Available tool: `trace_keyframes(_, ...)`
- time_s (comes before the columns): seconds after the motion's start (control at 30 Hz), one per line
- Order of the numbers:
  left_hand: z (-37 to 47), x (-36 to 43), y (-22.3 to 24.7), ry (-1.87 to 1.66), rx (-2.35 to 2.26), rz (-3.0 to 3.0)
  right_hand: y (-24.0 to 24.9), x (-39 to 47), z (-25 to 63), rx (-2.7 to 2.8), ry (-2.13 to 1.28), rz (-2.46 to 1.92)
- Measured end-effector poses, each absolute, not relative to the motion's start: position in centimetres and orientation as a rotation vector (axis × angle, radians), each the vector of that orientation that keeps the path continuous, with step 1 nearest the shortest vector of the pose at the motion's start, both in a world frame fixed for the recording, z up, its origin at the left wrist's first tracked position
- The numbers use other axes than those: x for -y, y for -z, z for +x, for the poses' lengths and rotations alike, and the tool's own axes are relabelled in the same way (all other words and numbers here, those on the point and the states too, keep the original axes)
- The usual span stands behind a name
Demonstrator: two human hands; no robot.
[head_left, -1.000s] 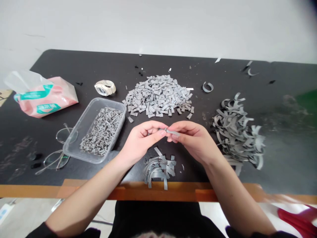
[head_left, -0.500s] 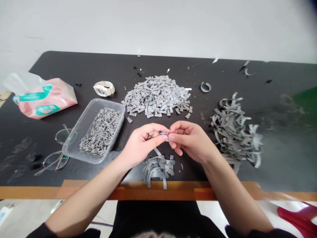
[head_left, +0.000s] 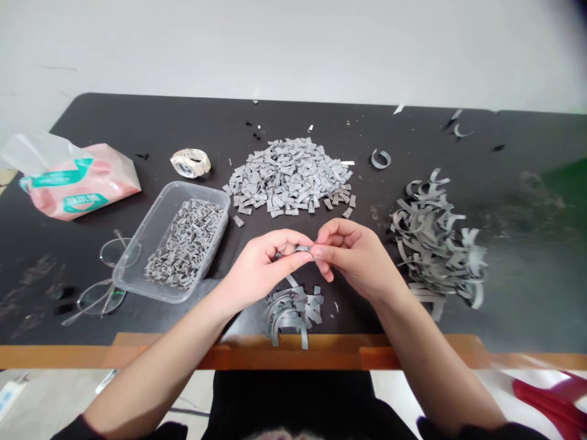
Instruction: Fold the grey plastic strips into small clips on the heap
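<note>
Between my two hands a small grey strip is pinched, mostly covered by the fingers. My left hand is closed on it with thumb and index finger. From the other side my right hand pinches at its end, fingertips touching the left ones. Beneath the hands, near the table edge, lies a small bunch of grey curved strips. Just beyond is a heap of short grey folded pieces. To the left, a clear plastic tub holds many tiny grey clips.
A larger pile of curled grey strips lies right, with one loose curl behind. On the left are a tissue pack, a white watch and eyeglasses, partly behind the tub. The black table meets a wall behind.
My right hand has shifted very slightly up, its fingertips a little changed around the strip's end. More of the strip shows between the hands. The piles look the same.
</note>
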State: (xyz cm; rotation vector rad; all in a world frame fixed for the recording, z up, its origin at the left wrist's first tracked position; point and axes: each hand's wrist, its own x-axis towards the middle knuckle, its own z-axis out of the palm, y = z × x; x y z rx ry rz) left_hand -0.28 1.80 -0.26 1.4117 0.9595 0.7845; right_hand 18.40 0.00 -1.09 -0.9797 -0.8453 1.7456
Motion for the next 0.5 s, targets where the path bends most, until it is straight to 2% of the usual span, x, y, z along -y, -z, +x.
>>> trace_keyframes(0.23, 0.19, -1.85, 0.07, -0.918, -0.726, 1.036, 0.94, 0.22, 18.09, 0.873, -1.775, -0.867)
trace_keyframes(0.5, 0.14, -1.51, 0.34, -0.819, -0.647, 0.933, 1.14, 0.25, 17.4, 0.853, -1.675, -0.915)
